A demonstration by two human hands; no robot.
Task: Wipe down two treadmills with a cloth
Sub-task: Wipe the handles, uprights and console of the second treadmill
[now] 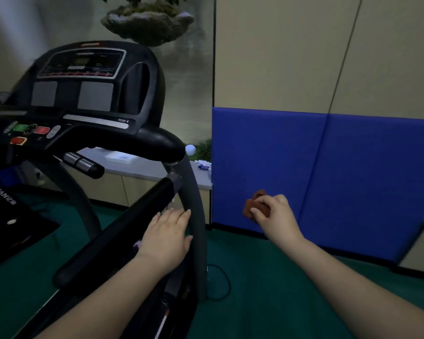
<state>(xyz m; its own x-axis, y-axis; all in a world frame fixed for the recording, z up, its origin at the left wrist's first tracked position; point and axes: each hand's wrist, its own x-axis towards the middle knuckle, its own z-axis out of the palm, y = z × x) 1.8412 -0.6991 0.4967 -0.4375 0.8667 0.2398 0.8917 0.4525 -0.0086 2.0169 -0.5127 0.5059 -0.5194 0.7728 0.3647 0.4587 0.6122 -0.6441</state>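
Observation:
A black treadmill [88, 101] fills the left half of the view, its console facing me. My left hand [168, 234] rests with straight fingers on the treadmill's grey right upright [194, 192], beside the padded black side handrail [123, 228]. My right hand [273, 215] hovers to the right of the machine, in front of a blue padded panel, and grips a bunched brown cloth [253, 204]. The cloth touches nothing else. Only one treadmill is in view.
A blue padded wall panel [353, 172] stands at the right, beige wall above it. A low cabinet with a grey top [142, 167] sits behind the treadmill. A black cable [220, 282] loops on the green floor by the treadmill's base.

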